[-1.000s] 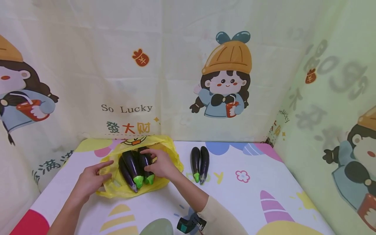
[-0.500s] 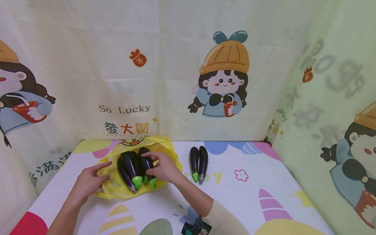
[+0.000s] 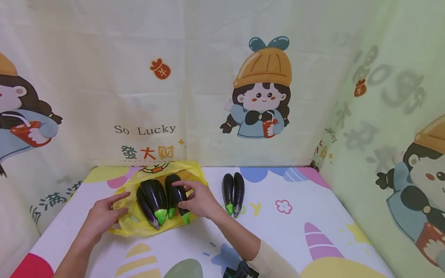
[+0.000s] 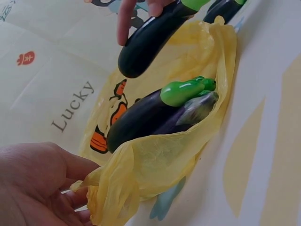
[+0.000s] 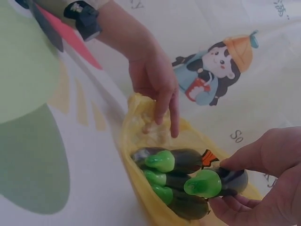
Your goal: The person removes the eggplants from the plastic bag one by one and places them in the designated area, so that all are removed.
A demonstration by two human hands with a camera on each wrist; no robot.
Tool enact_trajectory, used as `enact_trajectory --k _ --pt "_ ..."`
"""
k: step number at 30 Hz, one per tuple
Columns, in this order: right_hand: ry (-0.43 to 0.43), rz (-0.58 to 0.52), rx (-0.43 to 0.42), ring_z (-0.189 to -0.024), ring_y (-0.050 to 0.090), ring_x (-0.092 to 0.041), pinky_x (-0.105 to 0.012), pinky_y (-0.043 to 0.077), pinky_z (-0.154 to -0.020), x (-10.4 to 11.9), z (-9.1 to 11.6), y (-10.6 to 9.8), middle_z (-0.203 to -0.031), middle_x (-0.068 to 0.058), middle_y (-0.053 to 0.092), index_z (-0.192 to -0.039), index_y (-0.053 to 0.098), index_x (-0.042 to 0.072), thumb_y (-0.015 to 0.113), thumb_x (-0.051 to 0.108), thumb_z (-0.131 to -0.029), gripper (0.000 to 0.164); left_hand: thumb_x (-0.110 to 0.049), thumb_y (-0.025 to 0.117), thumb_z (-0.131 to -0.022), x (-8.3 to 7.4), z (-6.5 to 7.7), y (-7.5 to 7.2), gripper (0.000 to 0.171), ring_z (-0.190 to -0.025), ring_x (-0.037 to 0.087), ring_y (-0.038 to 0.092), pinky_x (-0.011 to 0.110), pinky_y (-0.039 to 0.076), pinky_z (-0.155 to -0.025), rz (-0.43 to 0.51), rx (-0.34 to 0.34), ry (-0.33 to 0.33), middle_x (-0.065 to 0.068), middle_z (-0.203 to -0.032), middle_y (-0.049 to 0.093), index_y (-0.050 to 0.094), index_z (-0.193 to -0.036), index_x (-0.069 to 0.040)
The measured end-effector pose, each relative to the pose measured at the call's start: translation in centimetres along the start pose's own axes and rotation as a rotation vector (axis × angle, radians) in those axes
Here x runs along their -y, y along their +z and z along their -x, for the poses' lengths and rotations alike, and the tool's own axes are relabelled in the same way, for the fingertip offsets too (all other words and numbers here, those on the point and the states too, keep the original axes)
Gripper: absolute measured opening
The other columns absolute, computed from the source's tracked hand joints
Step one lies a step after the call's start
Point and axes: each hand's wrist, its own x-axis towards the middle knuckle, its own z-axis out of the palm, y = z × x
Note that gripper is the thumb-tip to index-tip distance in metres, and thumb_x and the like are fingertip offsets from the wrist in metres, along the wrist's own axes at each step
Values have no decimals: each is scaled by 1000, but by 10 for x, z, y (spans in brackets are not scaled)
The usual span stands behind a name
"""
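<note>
**Held eggplant (image 3: 180, 196), right hand (image 3: 201, 200), yellow plastic bag (image 3: 126, 228)**

Head view: held eggplant, glossy, dark purple, green-capped; between right thumb and fingers, which are closed to its width. Bagged eggplants (image 3: 154, 197), side by side, lying left of those fingers inside yellow plastic bag. Left hand (image 3: 100, 216) at the bag's left edge, thumb and forefinger straight, well apart. Loose eggplant pair (image 3: 238, 193) to the right of the right-hand fingertips.

Left wrist view: held eggplant below the right-hand fingertips, apart from bagged eggplants. Bag film bunched at left-hand fingers, partly hidden; grip cannot be told.

Right wrist view: right thumb and fingers on opposite sides of held eggplant, green cap projecting beyond them.
</note>
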Motion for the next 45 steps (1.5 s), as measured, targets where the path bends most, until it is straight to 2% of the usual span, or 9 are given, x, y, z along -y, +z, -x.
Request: enact_trajectory --k 10,15,21,26,31,39,45 --pt "17 -16 -44 -86 64 -13 -29 55 -63 -2 17 -20 -122 -6 62 -132 70 38 82 10 -87 54 -16 64 -98 -2 0 0 63 -91 25 44 27 52 -64 10 6 -8 16 -103 41 44 -157 -3" --pt "41 -22 -68 -93 64 -17 -31 56 -67 -4 23 -33 -127 -6 62 -134 68 40 81 13 -88 55 -16 64 -98 -1 0 0 64 -91 25 44 28 51 -63 6 6 -6 18 -108 43 44 -157 -3" --pt "55 -29 -116 -99 64 -22 -36 57 -72 -9 28 -47 -127 -5 63 -136 67 42 81 14 -89 57 -15 64 -98 -2 0 0 64 -87 24 45 28 54 -65 17 8 -4 17 -104 42 43 -157 -2" --pt "97 -44 -150 -100 64 -23 -36 59 -76 -14 32 -59 -127 -7 63 -135 67 44 80 14 -89 56 -15 64 -98 -2 1 0 63 -90 25 45 27 55 -65 17 9 5 22 -115 44 43 -157 -2" --pt "118 -77 -170 -98 64 -25 -35 62 -79 -20 36 -71 -127 -9 61 -136 67 42 79 13 -91 55 -15 64 -98 -1 0 0 64 -90 25 44 27 52 -64 7 7 5 21 -112 43 43 -157 -3" --pt "141 -96 -218 -102 64 -28 -38 63 -80 -30 43 -87 -125 -12 60 -137 66 39 78 12 -91 55 -15 64 -98 -1 0 0 64 -81 21 41 27 52 -63 2 8 3 10 -91 35 43 -157 -3" --pt "155 -109 -250 -101 65 -28 -38 62 -81 -40 46 -96 -127 -13 60 -138 67 37 78 10 -90 56 -15 64 -99 1 -1 0 63 -84 22 43 26 54 -65 6 10 5 12 -93 36 43 -157 -3"
